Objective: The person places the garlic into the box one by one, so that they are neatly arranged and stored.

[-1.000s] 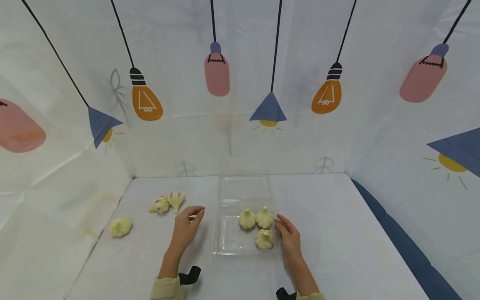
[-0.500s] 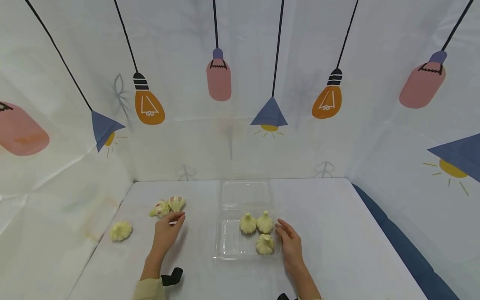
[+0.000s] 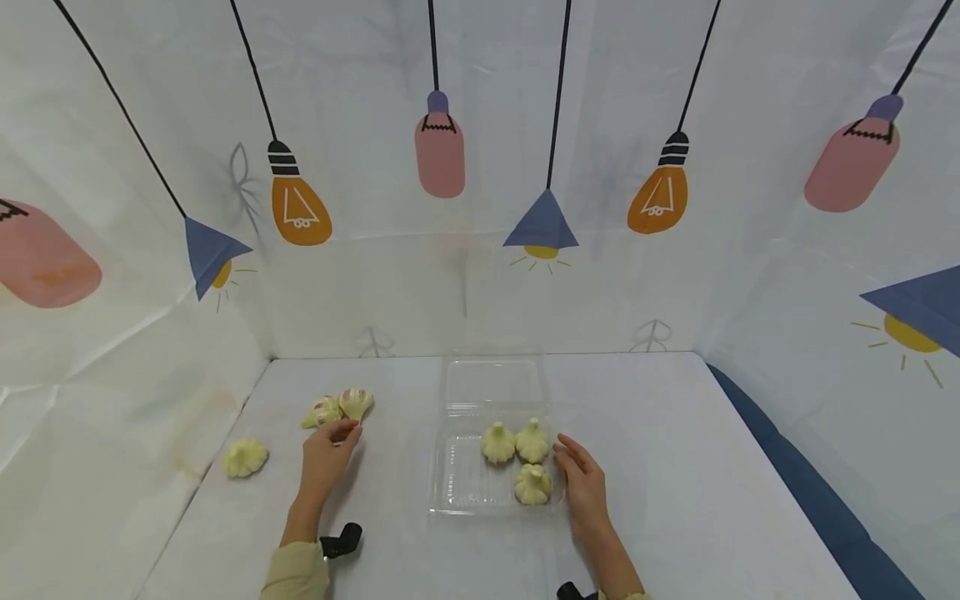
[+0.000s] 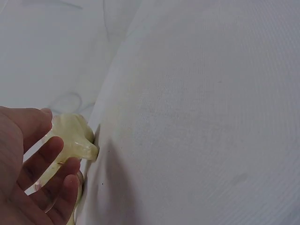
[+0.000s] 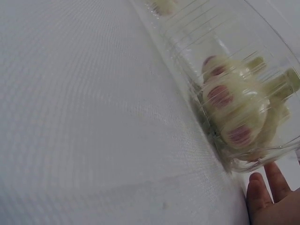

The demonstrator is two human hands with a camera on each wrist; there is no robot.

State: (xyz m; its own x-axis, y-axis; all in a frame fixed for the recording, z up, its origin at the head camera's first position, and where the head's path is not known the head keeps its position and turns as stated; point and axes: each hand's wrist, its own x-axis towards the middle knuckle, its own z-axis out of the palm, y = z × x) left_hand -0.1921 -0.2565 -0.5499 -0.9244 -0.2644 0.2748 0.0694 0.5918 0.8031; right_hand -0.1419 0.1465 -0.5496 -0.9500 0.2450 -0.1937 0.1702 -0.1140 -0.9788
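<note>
Cream-yellow and purple-streaked, a garlic bulb (image 3: 356, 402) is lying on a white table (image 3: 660, 450) at one o'clock from the left hand (image 3: 327, 457), whose loosely bent fingers are spreading apart near it; whether they are touching cannot be told. A second bulb (image 3: 323, 410) is sitting at twelve, a third bulb (image 3: 245, 458) at nine. Relaxed fingers of the right hand (image 3: 585, 483) are flanking a clear container (image 3: 459, 478) at nine o'clock, three more bulbs (image 3: 532, 485) resting inside.
</note>
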